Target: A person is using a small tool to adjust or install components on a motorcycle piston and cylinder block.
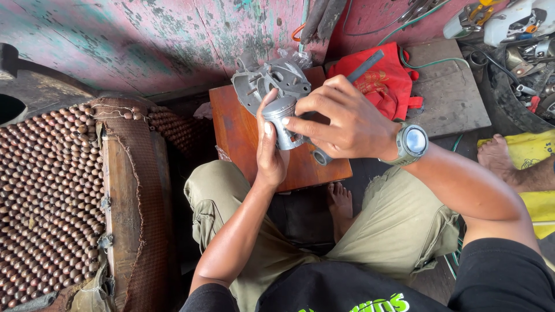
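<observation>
Head view: a grey metal piston (281, 122) is held upright over the wooden board (243, 124), the left hand (270, 151) clasped around it, the right hand (347, 121) pinching its side. A short tube (321, 156) hangs loosely beneath; were the grip relaxed, it could probably be dropped.

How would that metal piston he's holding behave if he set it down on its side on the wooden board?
The piston is a smooth grey metal cylinder, so on its side it would probably roll across the flat wooden board. It looks rigid and likely heavy for its size. Both the left hand and right hand grip it, perhaps because it is slippery.
</observation>
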